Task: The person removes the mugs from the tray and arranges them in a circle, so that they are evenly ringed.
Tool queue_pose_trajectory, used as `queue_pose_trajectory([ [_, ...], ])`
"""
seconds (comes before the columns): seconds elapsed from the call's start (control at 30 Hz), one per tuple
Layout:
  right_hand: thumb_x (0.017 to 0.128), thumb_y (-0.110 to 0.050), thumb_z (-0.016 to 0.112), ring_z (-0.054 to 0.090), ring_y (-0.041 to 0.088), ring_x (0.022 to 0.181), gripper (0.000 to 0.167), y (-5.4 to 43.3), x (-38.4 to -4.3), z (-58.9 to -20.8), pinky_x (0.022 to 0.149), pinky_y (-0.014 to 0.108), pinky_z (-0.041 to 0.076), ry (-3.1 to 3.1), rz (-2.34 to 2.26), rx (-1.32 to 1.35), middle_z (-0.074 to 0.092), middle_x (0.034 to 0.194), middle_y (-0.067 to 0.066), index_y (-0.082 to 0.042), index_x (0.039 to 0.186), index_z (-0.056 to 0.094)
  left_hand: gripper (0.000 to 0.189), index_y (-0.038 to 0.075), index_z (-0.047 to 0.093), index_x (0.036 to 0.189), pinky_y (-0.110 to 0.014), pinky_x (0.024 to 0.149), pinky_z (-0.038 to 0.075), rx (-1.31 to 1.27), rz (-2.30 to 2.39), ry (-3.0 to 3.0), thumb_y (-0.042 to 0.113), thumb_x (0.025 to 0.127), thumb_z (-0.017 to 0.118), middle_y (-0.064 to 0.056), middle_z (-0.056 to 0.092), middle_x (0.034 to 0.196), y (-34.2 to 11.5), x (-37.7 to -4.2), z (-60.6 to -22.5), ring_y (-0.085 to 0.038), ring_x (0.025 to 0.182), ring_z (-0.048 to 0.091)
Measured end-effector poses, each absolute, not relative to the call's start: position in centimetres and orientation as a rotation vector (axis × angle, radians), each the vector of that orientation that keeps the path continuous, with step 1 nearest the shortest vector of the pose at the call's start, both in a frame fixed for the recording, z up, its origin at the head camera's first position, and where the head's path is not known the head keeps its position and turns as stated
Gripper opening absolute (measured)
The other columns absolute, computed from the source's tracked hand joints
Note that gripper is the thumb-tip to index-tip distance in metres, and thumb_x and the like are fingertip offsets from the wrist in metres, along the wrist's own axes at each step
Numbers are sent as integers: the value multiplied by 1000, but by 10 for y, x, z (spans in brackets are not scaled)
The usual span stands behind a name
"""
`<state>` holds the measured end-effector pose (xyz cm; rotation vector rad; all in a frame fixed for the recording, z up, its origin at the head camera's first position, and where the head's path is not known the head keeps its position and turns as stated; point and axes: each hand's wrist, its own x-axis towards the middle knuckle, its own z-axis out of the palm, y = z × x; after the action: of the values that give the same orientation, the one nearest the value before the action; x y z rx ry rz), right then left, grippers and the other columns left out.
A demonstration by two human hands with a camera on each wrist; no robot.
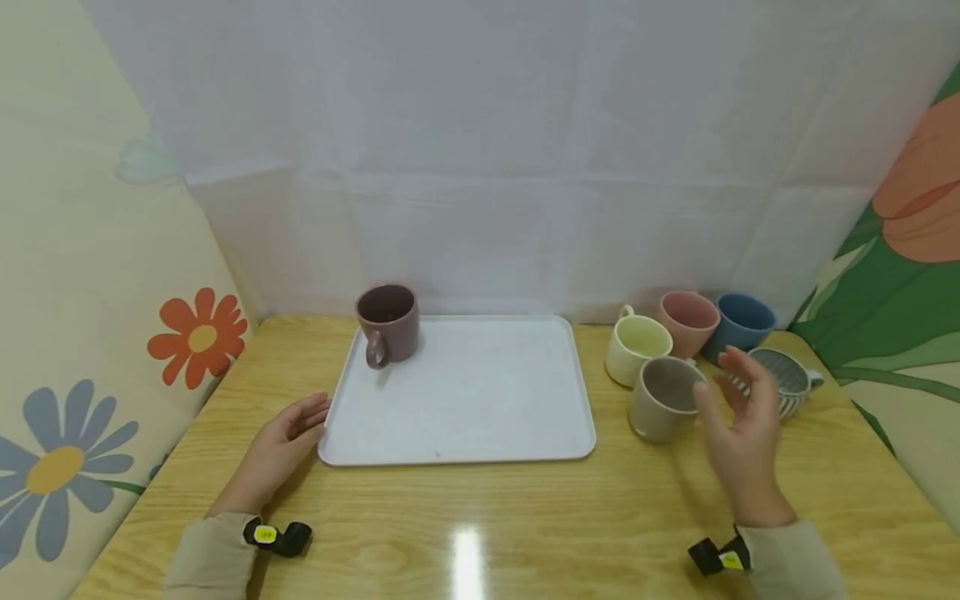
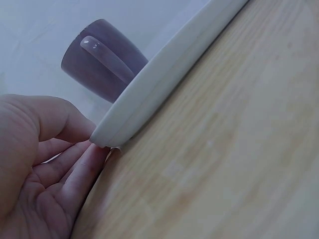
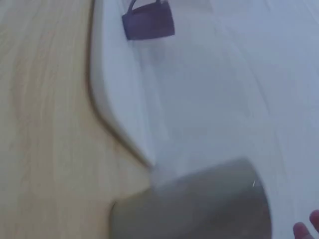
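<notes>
My left hand point(image 1: 281, 446) is at the left edge of a white tray point(image 1: 465, 400). In the left wrist view its fingers point(image 2: 82, 167) pinch the tray's rim near a corner. A purple mug point(image 1: 387, 325) stands upright in the tray's back left corner, handle toward me. My right hand point(image 1: 742, 433) is just right of a grey-beige mug point(image 1: 663, 404), thumb and fingers spread apart with nothing between them. That mug stands upright on the table right of the tray and looms large in the right wrist view.
Behind the grey-beige mug cluster a pale yellow mug point(image 1: 637, 350), a pink cup point(image 1: 688, 325) and a blue cup point(image 1: 741, 321). A striped grey cup point(image 1: 787, 379) stands at the far right, partly behind my right hand. A white cloth point(image 1: 465, 208) hangs behind the wooden table point(image 1: 390, 533).
</notes>
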<state>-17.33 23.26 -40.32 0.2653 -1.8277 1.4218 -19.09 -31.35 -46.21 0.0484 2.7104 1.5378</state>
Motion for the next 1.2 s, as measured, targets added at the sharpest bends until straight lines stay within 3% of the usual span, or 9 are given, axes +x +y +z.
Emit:
queue_pose_trajectory([
  [0.3,82,21,57,55,14,113,42,184,-186,-386,98,24,49,-1776,1385,532,54,119,18,16,124,54,54,-3,36,154,-2,89,36,46,1542,2699,21,108,52,-24,47,151,-311,-193,-460,-33,135,47],
  [0.47,86,18,59,55,15,112,38,159,-198,-385,96,22,50,-1850,1383,567,54,119,25,15,124,54,55,-2,36,154,-3,91,36,65,1546,2697,22,108,52,-23,47,151,-311,-192,-458,-28,134,48],
  [0.63,94,10,57,54,21,112,33,130,-210,-382,92,21,50,-1967,1741,428,53,125,22,12,127,52,54,-3,36,154,-3,92,37,95,1559,2706,21,108,52,-23,47,150,-313,-191,-456,-19,132,50],
  [0.83,93,5,59,58,27,107,29,88,-231,-384,84,22,53,-2050,1992,264,58,123,23,8,122,57,54,-3,36,154,-3,91,37,85,1553,2709,20,108,52,-24,47,151,-314,-190,-454,-30,134,47],
  [0.9,91,4,60,60,29,103,28,72,-237,-388,81,22,52,-2079,1988,281,60,119,25,8,119,60,54,-3,36,154,-3,91,37,81,1552,2708,20,108,52,-23,47,151,-315,-190,-455,-24,133,49],
  [1.07,90,0,62,63,30,99,28,36,-249,-396,79,24,51,-2164,1969,360,65,115,24,5,117,63,54,-4,37,153,-3,91,37,87,1568,2705,17,107,53,-24,47,150,-316,-189,-461,8,119,48],
  [1.13,90,0,62,64,29,98,27,22,-253,-398,80,26,53,-2181,1987,378,66,115,23,5,116,64,53,-5,37,153,-3,91,37,87,1576,2701,16,107,53,-24,47,150,-316,-189,-462,12,116,47],
  [1.2,91,0,62,64,25,96,25,9,-258,-398,81,27,54,-2191,2040,381,67,116,21,5,116,65,53,-4,37,153,-3,92,37,76,1570,2702,17,107,53,-23,47,150,-317,-189,-462,6,120,48],
])
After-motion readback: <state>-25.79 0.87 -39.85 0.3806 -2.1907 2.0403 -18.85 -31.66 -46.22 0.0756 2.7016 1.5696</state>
